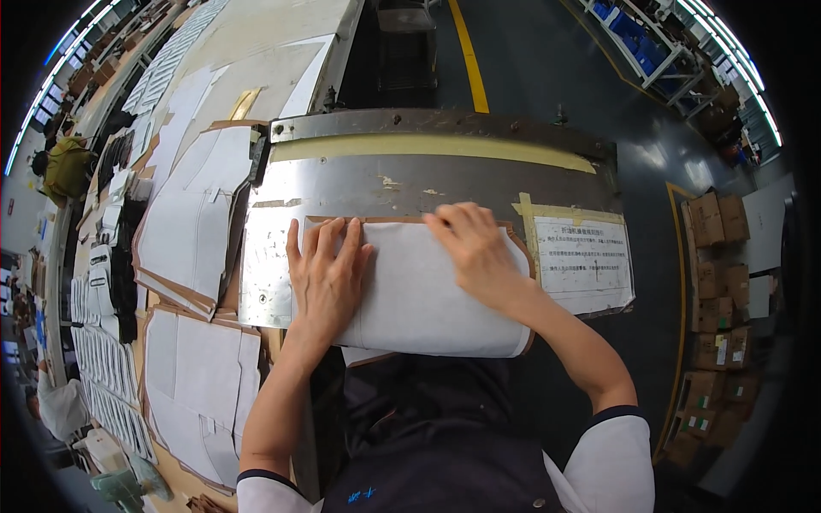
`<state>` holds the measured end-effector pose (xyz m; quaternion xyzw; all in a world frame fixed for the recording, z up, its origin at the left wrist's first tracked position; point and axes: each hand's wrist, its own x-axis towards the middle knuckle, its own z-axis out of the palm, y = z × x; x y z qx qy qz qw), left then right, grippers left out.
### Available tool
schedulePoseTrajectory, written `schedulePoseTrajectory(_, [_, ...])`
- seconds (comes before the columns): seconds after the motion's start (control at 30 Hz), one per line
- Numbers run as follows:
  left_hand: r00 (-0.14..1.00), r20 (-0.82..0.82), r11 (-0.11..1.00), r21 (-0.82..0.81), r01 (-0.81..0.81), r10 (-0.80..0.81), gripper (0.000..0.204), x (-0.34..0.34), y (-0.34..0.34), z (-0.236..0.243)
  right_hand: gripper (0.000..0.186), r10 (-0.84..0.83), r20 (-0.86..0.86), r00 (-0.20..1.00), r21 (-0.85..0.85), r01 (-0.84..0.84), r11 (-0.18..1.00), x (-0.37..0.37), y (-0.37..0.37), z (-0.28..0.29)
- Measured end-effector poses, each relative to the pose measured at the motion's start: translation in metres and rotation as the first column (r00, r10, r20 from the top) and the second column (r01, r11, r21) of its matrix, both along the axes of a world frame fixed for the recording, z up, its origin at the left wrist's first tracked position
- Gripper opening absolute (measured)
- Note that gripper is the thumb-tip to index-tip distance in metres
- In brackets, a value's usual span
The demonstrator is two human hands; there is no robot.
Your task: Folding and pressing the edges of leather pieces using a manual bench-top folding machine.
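On the steel plate [342,184] of the machine in front of the person lies a white sheet with a brown backing [428,291], and both hands rest flat on it. The left hand [325,278] is spread open, palm down, on the sheet's left part, its fingertips just short of the sheet's far edge. The right hand [475,248] is also open, fingers laid together and slightly bent over the far edge right of the sheet's middle. Neither hand grips anything; the flat, pressing pose looks meant to keep the sheet smooth and its far edge lined up along the plate. The near edge of the sheet overhangs the plate toward the person's body, with a brown corner showing below it.

Beyond the sheet, a strip of yellowish tape [428,147] runs across the plate. Just right of the sheet, a printed notice [583,256] is taped onto the plate. Left of the plate, a desk [256,94] carries stacks of similar white-and-brown cut pieces [192,231], laid out within the left hand's reach, it seems. Well to the right of the plate, cardboard boxes [717,282] stand piled on the dark floor [547,68], which bears a yellow line [469,56].
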<state>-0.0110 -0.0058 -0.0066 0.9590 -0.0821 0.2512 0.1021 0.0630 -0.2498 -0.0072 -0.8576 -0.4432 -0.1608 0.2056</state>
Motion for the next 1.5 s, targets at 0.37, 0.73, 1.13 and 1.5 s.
schedulePoseTrajectory(0.37, [0.925, -0.336, 0.976, -0.179, 0.124, -0.179, 0.039, 0.043, 0.019, 0.034, 0.032, -0.426, -0.676, 0.602, 0.319, 0.759, 0.567, -0.216, -0.123, -0.061])
schedulePoseTrajectory(0.73, [0.931, -0.320, 0.883, -0.469, 0.006, -0.177, 0.022, -0.032, 0.055, 0.017, 0.026, -0.228, -0.553, 0.801, 0.372, 0.483, 0.792, -0.113, -0.113, 0.091])
schedulePoseTrajectory(1.13, [0.961, 0.003, 0.837, -0.492, -0.240, 0.277, 0.023, -0.078, 0.007, -0.016, 0.018, -0.126, 0.142, 0.982, -0.014, 0.129, 0.992, 0.126, 0.046, 0.055])
schedulePoseTrajectory(1.5, [0.969, 0.107, 0.837, -0.531, -0.134, 0.222, 0.018, -0.098, 0.014, -0.021, 0.029, 0.383, 0.041, 0.923, 0.159, -0.384, 0.909, -0.021, 0.097, -0.012])
